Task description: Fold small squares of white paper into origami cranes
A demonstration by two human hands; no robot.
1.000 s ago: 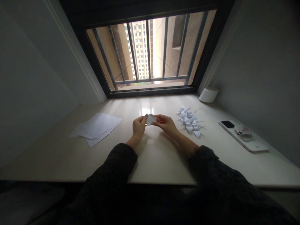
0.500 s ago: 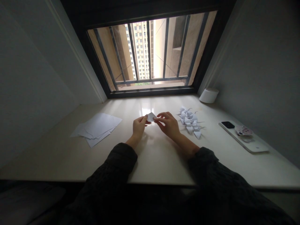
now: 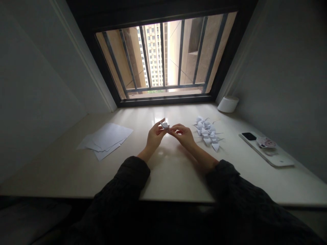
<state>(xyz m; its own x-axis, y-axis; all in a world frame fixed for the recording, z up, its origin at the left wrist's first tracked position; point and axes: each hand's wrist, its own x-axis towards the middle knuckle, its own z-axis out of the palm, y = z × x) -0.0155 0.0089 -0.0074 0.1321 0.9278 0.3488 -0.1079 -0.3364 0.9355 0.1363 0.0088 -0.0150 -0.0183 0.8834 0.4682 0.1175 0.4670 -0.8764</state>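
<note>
A small folded piece of white paper (image 3: 165, 126) is pinched in the air above the middle of the pale desk (image 3: 168, 177). My left hand (image 3: 155, 136) grips its left side, with the fingers raised. My right hand (image 3: 183, 134) holds its right side between fingertips and thumb. The paper's exact shape is partly hidden by my fingers. To the right of my right hand lies a heap of several white origami cranes (image 3: 207, 134). Dark knit sleeves cover both my forearms.
Several loose white paper sheets (image 3: 106, 141) lie left of my hands. A phone in a white case (image 3: 265, 148) lies at the right, and a white cylindrical container (image 3: 228, 104) stands in the back corner. A barred window (image 3: 163, 58) rises behind the desk, between grey walls.
My hands have drawn closer around the paper, which now looks narrower. My left hand has turned, with its fingers raised higher. The view has barely shifted.
</note>
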